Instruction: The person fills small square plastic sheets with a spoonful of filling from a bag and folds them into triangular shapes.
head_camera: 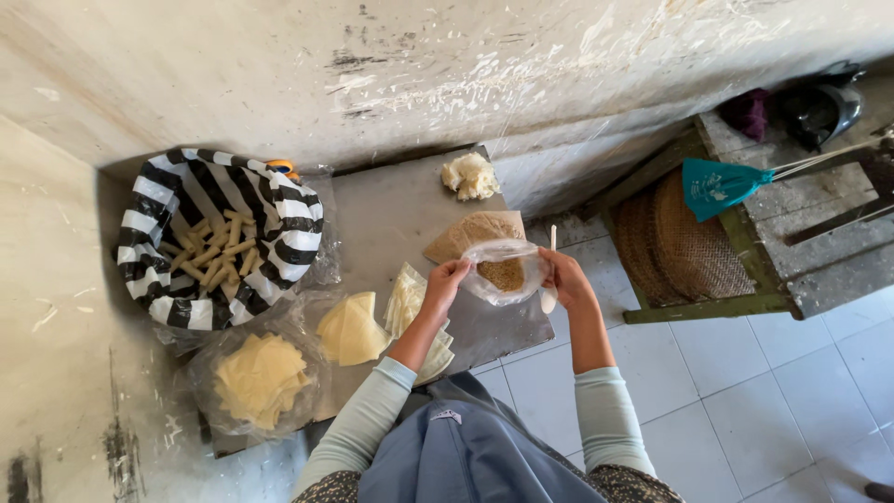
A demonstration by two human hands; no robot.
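Fingers (pixel 456 270) of the left hand (pixel 445 284) are curled and pinch the left rim of a small clear bag (pixel 503 268); the right hand (pixel 562 277) pinches the opposite rim, and between them the mouth is held wide. A white spoon (pixel 550 279) is tucked in the right hand too, standing nearly upright, handle toward the wall, bowl below the palm.

The bag hangs over the near right corner of a low grey slab (pixel 391 214), its mouth facing up at the camera and its long axis running left to right from hand to hand. Brown crumbly filling (pixel 504 274) lies in its bottom.

Just behind it, partly hidden by the bag, sits a brown mound (pixel 470 233) on the slab, and farther back a pale crumpled lump (pixel 470 175). Left of the left wrist lies a stack of thin white sheets (pixel 408 303), then a folded yellow wedge (pixel 351 328), then a clear bag of yellow wrappers (pixel 261 377). At the slab's far left a striped black-and-white bag (pixel 223 237) stands open, full of pale rolls (pixel 216 250).

Right of the hands, well apart across white floor tiles (pixel 745 410), a green wooden rack (pixel 736 303) holds round woven trays (pixel 684 237), with a teal cloth (pixel 717 184) above them.
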